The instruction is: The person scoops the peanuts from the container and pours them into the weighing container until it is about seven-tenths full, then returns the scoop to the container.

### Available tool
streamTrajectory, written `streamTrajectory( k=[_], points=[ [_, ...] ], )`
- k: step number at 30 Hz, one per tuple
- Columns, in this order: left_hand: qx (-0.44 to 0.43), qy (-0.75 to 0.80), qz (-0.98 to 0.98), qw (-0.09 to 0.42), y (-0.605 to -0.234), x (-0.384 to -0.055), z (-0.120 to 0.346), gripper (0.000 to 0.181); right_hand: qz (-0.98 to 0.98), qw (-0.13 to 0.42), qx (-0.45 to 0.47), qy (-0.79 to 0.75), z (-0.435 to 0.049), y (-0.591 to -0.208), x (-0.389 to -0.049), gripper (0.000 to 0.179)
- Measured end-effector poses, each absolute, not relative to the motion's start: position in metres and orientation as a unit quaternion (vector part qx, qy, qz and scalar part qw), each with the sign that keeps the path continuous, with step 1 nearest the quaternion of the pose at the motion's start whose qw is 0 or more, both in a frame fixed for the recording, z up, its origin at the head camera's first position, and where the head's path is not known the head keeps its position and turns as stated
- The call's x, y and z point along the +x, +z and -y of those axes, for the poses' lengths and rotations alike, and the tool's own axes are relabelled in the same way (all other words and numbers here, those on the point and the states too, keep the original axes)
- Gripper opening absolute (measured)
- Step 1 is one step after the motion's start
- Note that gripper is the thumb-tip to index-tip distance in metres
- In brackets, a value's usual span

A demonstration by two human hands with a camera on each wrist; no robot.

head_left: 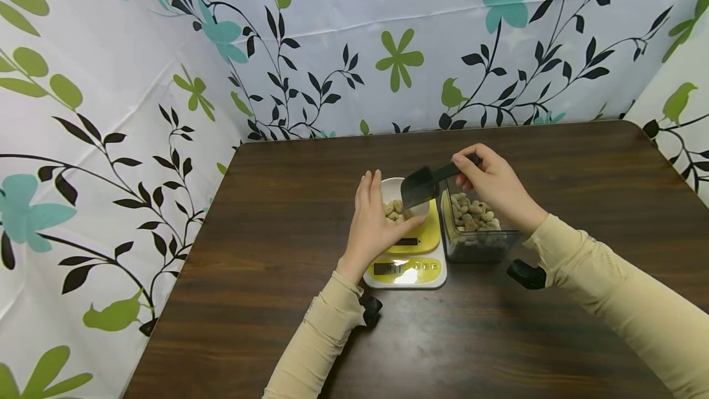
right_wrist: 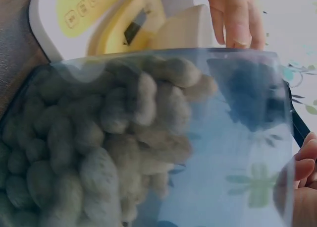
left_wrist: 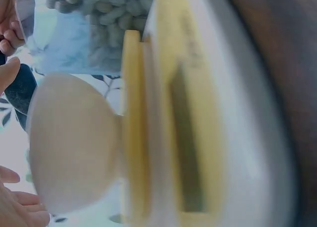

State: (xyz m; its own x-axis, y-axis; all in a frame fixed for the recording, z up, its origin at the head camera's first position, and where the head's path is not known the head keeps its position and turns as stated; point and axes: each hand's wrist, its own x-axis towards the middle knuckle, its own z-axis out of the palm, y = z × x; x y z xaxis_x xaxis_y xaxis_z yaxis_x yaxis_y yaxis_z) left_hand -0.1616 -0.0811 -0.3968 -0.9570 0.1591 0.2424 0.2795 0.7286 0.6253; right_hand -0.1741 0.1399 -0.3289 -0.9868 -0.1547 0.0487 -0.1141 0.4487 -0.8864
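My right hand [head_left: 493,180] pinches the handle of a black scoop [head_left: 418,186], whose blade tilts down over a white bowl [head_left: 392,187]. Some unshelled peanuts [head_left: 394,209] lie in the bowl, which stands on a yellow and white kitchen scale [head_left: 407,279]. Beside the bowl is my left hand [head_left: 372,226], fingers straight along its left side and thumb spread across the near side. In the left wrist view, its fingers [left_wrist: 25,207] come right up to the bowl's rim. The inside of the scoop is hidden.
Just right of the scale stands a clear plastic container [head_left: 479,250], partly filled with more peanuts [right_wrist: 99,172]. Both rest on a dark wooden table [head_left: 277,220]. A patterned cloth [head_left: 332,36] hangs behind and to the left. Each wrist bears a small black camera.
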Motion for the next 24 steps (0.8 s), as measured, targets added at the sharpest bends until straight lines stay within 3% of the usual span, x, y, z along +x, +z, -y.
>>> streamTrajectory(
  k=[8, 15, 24],
  points=[
    [-0.156, -0.354, 0.920, 0.064, -0.375, -0.165, 0.059, 0.108, -0.819, -0.052, -0.067, -0.567, -0.159, -0.317, -0.174, 0.022],
    [-0.185, -0.360, 0.914, 0.022, -0.369, -0.162, 0.036, 0.108, -0.757, -0.094, -0.040, -0.645, -0.181, -0.311, -0.166, 0.021],
    [-0.226, -0.368, 0.902, -0.005, -0.381, -0.158, 0.016, 0.104, -0.725, -0.089, -0.035, -0.682, -0.217, -0.324, -0.160, 0.015]
  ],
)
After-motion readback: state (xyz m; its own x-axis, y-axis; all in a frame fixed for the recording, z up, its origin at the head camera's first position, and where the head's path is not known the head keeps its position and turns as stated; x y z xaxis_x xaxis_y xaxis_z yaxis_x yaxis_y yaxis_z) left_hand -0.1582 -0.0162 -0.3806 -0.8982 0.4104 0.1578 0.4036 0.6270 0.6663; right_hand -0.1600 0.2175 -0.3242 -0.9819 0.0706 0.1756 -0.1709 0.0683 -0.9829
